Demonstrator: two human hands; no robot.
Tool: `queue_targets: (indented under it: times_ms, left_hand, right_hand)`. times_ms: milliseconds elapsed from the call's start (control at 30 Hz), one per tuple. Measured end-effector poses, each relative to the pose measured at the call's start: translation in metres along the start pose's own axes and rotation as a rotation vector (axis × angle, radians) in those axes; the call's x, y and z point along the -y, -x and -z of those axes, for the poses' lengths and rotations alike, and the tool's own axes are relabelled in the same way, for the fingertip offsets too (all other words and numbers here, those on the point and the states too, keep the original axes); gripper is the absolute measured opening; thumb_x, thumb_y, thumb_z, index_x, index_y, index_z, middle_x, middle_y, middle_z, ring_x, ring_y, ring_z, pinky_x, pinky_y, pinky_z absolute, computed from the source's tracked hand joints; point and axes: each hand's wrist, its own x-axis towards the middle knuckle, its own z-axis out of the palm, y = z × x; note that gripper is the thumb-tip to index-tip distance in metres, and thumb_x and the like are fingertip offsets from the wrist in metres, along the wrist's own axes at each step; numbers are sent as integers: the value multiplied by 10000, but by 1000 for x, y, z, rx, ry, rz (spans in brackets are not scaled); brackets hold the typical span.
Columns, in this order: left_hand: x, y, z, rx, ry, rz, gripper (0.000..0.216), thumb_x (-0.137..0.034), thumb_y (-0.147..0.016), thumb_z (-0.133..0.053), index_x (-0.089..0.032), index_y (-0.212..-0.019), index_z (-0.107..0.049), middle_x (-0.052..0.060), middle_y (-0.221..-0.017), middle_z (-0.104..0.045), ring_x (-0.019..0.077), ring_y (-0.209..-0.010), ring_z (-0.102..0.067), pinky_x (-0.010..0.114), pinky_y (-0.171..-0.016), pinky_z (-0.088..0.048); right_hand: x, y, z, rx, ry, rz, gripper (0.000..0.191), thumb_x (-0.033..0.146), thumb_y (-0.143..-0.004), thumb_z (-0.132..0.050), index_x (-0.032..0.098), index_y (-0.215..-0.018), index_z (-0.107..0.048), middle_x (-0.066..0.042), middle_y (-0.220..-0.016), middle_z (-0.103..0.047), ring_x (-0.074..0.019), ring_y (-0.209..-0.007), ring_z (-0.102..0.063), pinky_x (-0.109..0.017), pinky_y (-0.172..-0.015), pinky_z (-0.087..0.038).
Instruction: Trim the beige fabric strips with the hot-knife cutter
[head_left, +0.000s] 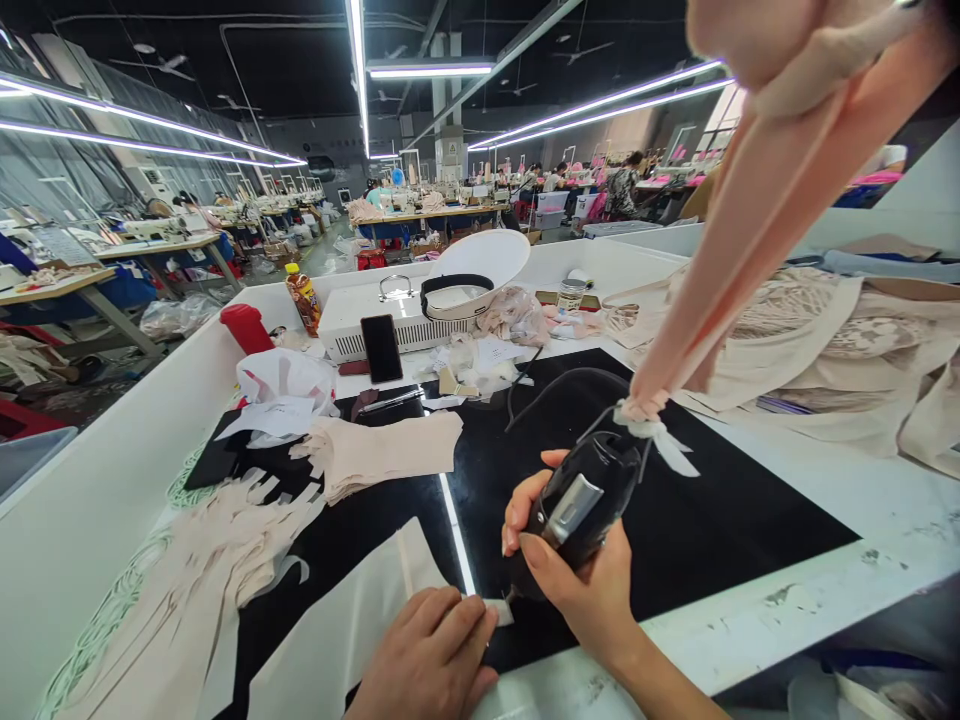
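My right hand (585, 590) is wrapped around a black handheld power tool (574, 505) with a silver switch plate. Its lower tip points down at the black board (720, 540), close to the end of a pale narrow strip (501, 610). A stretched peach fabric band (720, 250), knotted at the tool's upper end, runs up to the right. My left hand (431, 650) lies palm down with its fingers flat, pressing on the strip beside a large off-white fabric piece (345, 610). What lies under the palm is hidden.
Stacked beige pieces (397, 450) and a heap of cut strips (202, 580) lie on the left. Behind stand a phone (382, 348), a white vented box (360, 325) and a bottle (302, 300). Beige garments (825, 340) pile up at right. A raised white edge (135, 430) borders the table.
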Motion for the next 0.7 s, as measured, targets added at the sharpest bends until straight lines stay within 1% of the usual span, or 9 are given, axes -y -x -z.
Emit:
queue_targets:
  times_ms: [133,267,433,533,700]
  left_hand:
    - [2,0,0,-24,11,-10,490,-349,-1169,-258,-125,-1141,-692,33,-1025,-721,174,-864,-652,298,-799,-514]
    - [2,0,0,-7,14,-6,477,-350,-1166,-273,-128,-1154,-695,34,-1033,-721,179,-879,-656,304,-799,-529]
    - [1,0,1,16,3,-9,477,-360,-1165,-279,-128,-1165,-696,45,-1028,-722,179,-883,-659,293,-802,-532]
    - [1,0,1,6,1,-2,490,-359,-1166,-262,-132,-1160,-696,44,-1020,-721,177,-877,-655,289,-797,-533]
    - [1,2,-2,-18,9,10,487,-353,-1166,-264,-134,-1147,-698,31,-1025,-722,177,-873,-649,293,-792,-531]
  right_hand:
    - [6,-4,-4,4,-3,-3,429,264,-921,-779,330,-1279,-551,38,-832,-660,-104,-600,-608,-237,-564,-565]
    - [6,-2,-4,16,-20,3,419,304,-935,-769,335,-1286,-542,34,-841,-653,-106,-594,-589,-246,-550,-556]
    - [0,1,-2,-7,2,-4,447,285,-926,-772,318,-1307,-540,27,-840,-655,-114,-609,-601,-253,-568,-563]
    - [2,-1,-2,1,34,4,418,277,-929,-766,328,-1281,-548,35,-831,-658,-116,-615,-617,-259,-583,-566]
    - [8,-4,-3,-5,3,10,406,263,-932,-764,339,-1267,-548,46,-834,-647,-107,-593,-597,-248,-548,-552]
